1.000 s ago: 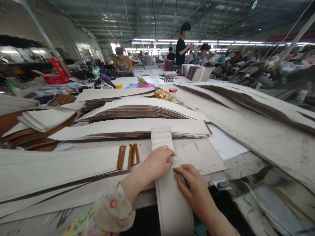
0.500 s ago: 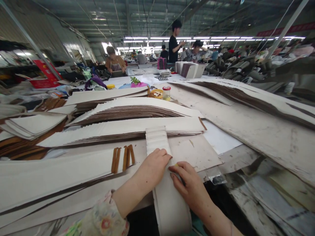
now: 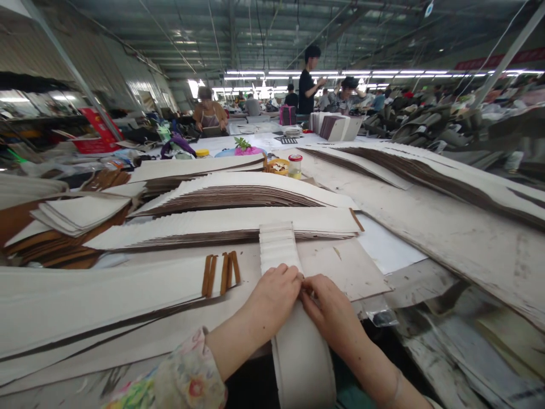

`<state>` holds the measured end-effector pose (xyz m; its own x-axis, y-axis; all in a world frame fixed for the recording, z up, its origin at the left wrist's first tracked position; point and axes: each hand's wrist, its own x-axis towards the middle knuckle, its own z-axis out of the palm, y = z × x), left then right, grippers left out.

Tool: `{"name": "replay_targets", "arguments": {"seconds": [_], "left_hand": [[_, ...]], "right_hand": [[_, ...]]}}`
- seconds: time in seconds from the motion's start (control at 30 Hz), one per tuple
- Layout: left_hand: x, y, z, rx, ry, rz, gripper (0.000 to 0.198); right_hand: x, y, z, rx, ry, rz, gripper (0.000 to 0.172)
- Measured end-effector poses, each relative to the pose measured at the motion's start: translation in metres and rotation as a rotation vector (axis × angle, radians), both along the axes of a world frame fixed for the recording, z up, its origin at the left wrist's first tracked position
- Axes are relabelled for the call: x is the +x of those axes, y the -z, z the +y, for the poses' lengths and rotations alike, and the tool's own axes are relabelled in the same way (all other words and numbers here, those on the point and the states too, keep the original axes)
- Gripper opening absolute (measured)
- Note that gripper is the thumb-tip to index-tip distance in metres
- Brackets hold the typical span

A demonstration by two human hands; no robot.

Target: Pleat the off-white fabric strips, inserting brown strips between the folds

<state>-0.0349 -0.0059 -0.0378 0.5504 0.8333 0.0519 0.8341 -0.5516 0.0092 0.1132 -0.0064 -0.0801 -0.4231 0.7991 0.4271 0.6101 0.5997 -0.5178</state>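
Note:
A stack of narrow white strips (image 3: 279, 247), fanned so each end shows, lies on the table and hangs over its near edge. My left hand (image 3: 275, 295) rests on the strips with fingers curled and tips pressed down. My right hand (image 3: 330, 309) sits beside it, fingertips pinched on the same strips, touching the left hand's fingers. Several small brown pieces (image 3: 220, 272) lie just left of my hands.
Long fanned stacks of white-and-brown strips (image 3: 238, 224) fill the table ahead and to the left. A cardboard sheet (image 3: 349, 272) lies under the strips. A yellow bowl and a jar (image 3: 295, 165) stand farther back. Other people (image 3: 307, 79) work at distant tables.
My right hand has slid left until its fingertips meet my left hand on the white strips. The left hand has stayed almost where it was.

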Motion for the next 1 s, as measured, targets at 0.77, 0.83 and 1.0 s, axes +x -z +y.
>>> {"name": "replay_targets", "arguments": {"seconds": [0.77,0.83,1.0], "left_hand": [[-0.045,0.007,-0.009,-0.159,-0.318,-0.546,0.014],[-0.045,0.008,-0.009,-0.158,-0.314,-0.543,0.013],[-0.043,0.011,-0.012,-0.122,-0.292,-0.468,0.010]], "right_hand": [[-0.017,-0.025,0.037,0.013,-0.333,-0.306,0.023],[-0.017,-0.026,0.037,0.007,-0.348,-0.305,0.022],[-0.019,-0.025,0.032,0.046,-0.357,-0.352,0.017]]}}
